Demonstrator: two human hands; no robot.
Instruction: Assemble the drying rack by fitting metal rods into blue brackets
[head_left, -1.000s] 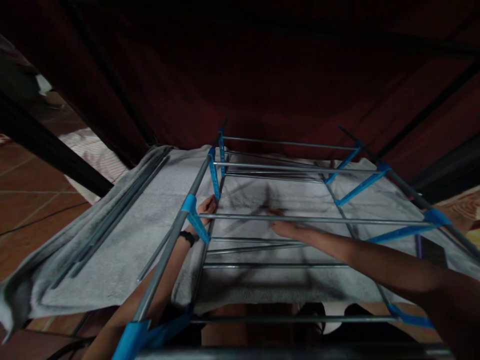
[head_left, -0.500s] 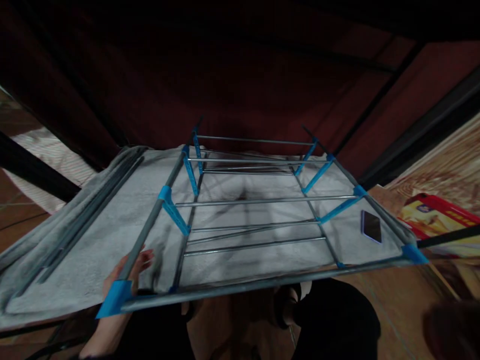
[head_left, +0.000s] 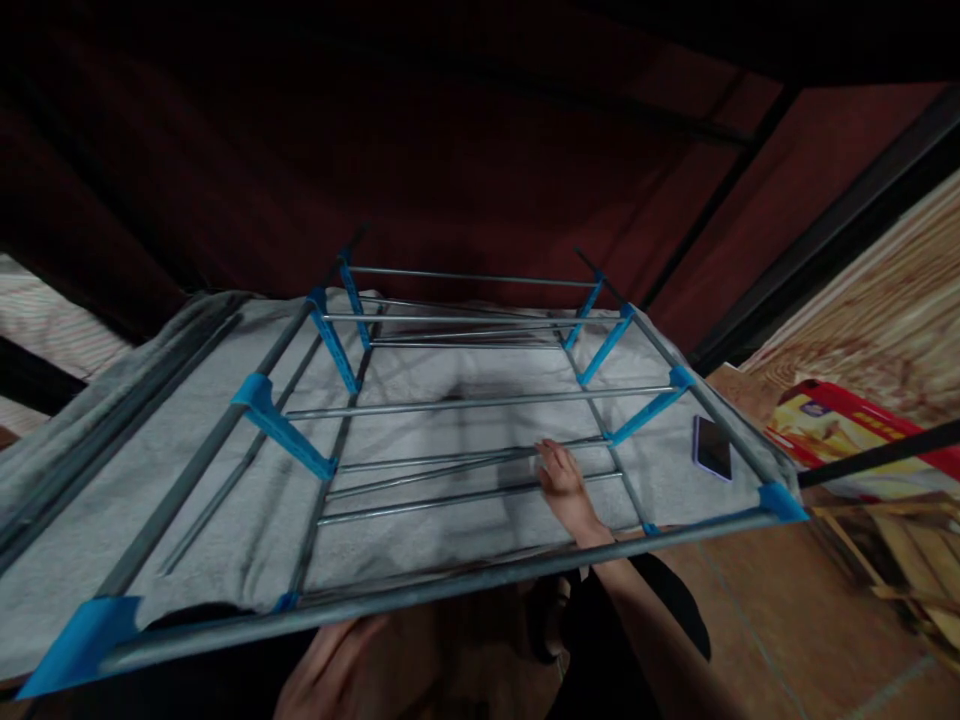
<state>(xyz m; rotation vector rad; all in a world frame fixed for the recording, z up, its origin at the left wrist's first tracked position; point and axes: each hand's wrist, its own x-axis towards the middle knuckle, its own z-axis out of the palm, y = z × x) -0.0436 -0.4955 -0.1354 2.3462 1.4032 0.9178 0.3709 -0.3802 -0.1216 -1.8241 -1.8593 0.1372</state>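
A frame of grey metal tubes with blue plastic joints fills the middle of the view, its front tube (head_left: 465, 578) running across close to me. My right hand (head_left: 566, 490) reaches under that tube into the frame, fingers loosely stretched beside the thin metal crossbars (head_left: 427, 503). Whether the fingertips touch a crossbar I cannot tell. My left hand (head_left: 334, 670) is just below the front tube towards the left, blurred, its fingertips at or behind the tube. A blue corner joint (head_left: 82, 640) lies at the near left, another blue corner joint (head_left: 784, 502) at the near right.
Beneath the frame spreads a grey cloth (head_left: 480, 430). A phone (head_left: 712, 447) lies on it at the right. Further right are a red and yellow package (head_left: 855, 430) and a wooden slatted piece (head_left: 915, 560). Dark red fabric (head_left: 465, 180) hangs behind.
My left hand has left the near left corner and is now under the front tube. My right hand has come into view inside the frame. The frame appears further left in view.
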